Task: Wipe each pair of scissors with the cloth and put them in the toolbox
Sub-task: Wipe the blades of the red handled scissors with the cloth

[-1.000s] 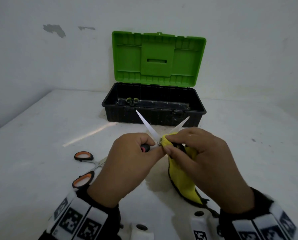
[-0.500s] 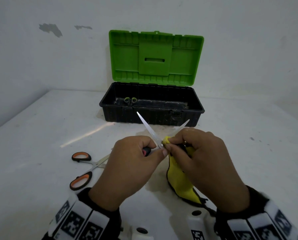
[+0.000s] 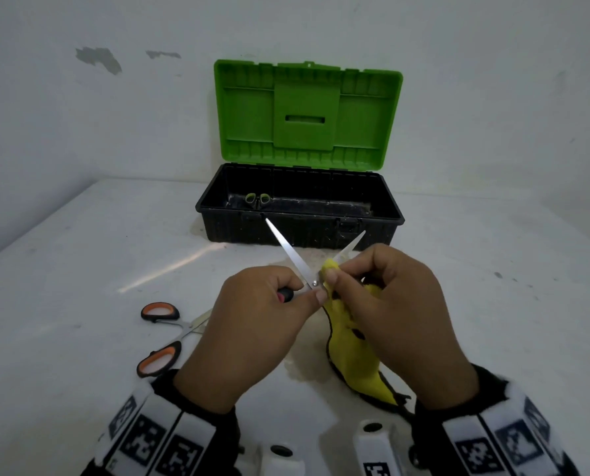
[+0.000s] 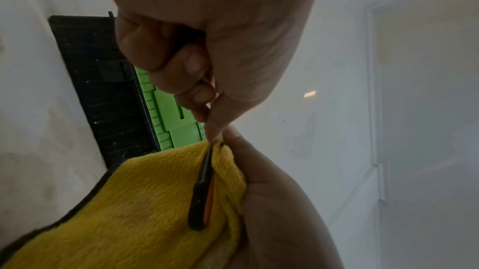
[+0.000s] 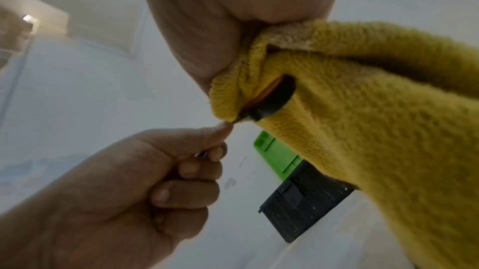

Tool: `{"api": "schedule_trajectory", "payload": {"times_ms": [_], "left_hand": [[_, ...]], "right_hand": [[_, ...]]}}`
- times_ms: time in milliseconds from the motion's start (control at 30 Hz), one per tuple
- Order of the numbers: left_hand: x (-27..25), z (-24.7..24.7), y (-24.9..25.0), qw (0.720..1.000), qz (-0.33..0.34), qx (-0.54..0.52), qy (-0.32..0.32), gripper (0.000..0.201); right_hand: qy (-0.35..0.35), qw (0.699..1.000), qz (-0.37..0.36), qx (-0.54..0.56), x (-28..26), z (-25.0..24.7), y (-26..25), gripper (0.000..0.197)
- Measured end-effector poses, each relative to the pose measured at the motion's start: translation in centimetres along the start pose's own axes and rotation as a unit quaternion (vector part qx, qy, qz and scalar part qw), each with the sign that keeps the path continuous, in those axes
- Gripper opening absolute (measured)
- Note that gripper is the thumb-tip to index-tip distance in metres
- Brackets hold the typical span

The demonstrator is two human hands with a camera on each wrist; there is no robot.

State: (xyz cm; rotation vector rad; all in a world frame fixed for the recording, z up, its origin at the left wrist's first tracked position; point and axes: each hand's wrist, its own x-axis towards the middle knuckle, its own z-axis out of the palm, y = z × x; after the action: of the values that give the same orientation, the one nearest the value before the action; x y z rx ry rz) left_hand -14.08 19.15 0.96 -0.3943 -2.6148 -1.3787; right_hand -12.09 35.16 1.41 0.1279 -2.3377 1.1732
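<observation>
The left hand [image 3: 252, 324] is gripping one handle of the open scissors [image 3: 292, 257], fingers curled tightly round it. The right hand [image 3: 396, 304] is pinching the yellow cloth [image 3: 352, 352] round the base of the second blade, just beside the pivot; the other handle is lying in a fold of the cloth. Both blades are pointing away from the hands toward the toolbox [image 3: 300, 228], which is standing open beyond them with a green-handled pair [image 3: 257, 199] already inside. A second pair with orange handles [image 3: 158, 334] is lying on the tabletop [image 3: 81, 269] just left of the left hand, apparently not yet wiped.

Hazards, as judged:
- The blades are spread, and the cloth is thin at the pinch. A fast stroke along the edge could cut the fingertips.
- The hanging cloth could snag at the pivot if the blades are closed.
- A loose grip could drop the scissors point-first.

The tabletop is white, scuffed and faintly glossy. The wall behind is pale, with patches of missing paint.
</observation>
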Motion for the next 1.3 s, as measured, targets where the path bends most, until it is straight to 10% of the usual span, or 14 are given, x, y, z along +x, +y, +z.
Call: {"api": "schedule_trajectory", "payload": {"times_ms": [1300], "left_hand": [[-1.2,-0.3,-1.4,0.997,0.055,-0.051,-0.031,0.028]], "right_hand": [[0.1,0.99,0.09,0.031,0.3,-0.8,1.2,0.022]]}}
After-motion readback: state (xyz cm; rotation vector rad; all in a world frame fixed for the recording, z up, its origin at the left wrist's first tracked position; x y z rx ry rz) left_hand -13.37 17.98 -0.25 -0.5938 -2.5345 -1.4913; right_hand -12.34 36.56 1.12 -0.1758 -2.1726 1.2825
